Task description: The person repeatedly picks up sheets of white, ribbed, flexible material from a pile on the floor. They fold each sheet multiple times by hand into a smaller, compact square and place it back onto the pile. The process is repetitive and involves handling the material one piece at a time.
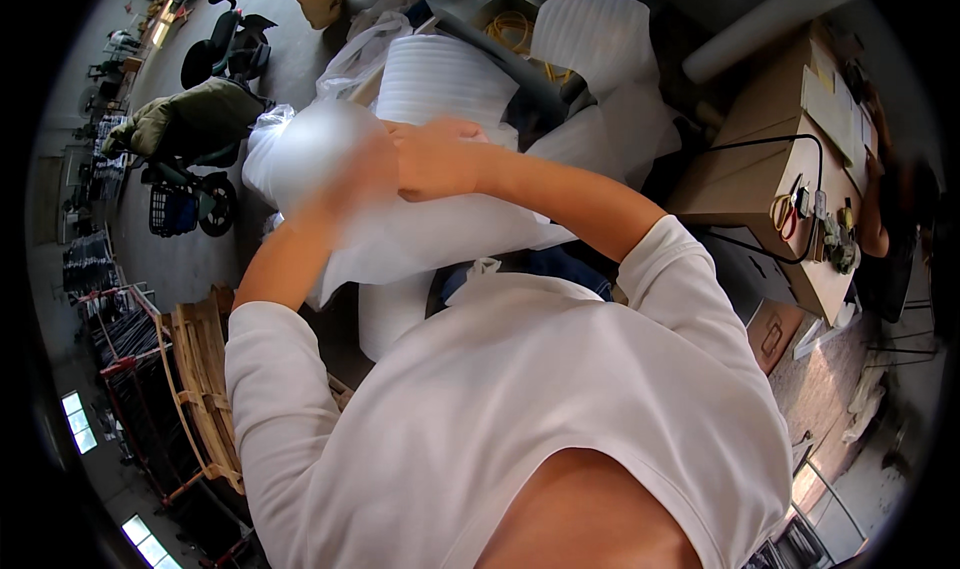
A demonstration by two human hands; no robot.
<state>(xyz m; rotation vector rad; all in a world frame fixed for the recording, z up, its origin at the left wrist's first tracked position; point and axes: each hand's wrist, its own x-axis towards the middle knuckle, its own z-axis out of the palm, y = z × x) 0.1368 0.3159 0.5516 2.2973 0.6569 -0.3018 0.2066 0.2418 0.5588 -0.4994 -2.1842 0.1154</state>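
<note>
My right hand point(437, 157) is closed, its fingers curled over white foam sheeting point(440, 239) in front of me. What lies inside its grip is hidden. Close against it on the left is my left hand point(350, 177), smeared by blur, so its fingers do not show. A rounded, pale, blurred shape point(318, 147) covers part of that hand; I cannot make out what it is. The foam sheeting spreads below both hands toward my lap. Just beyond the hands lies a ribbed white foam piece point(440, 79), with clear plastic film point(362, 57) beside it.
At the right, a large cardboard box point(745, 164) carries scissors point(790, 209) and small tools; a person's arm point(873, 209) shows past it. More ribbed foam point(592, 44) lies at the back. A scooter point(190, 119) stands at the far left, wooden pallets point(203, 379) at the near left.
</note>
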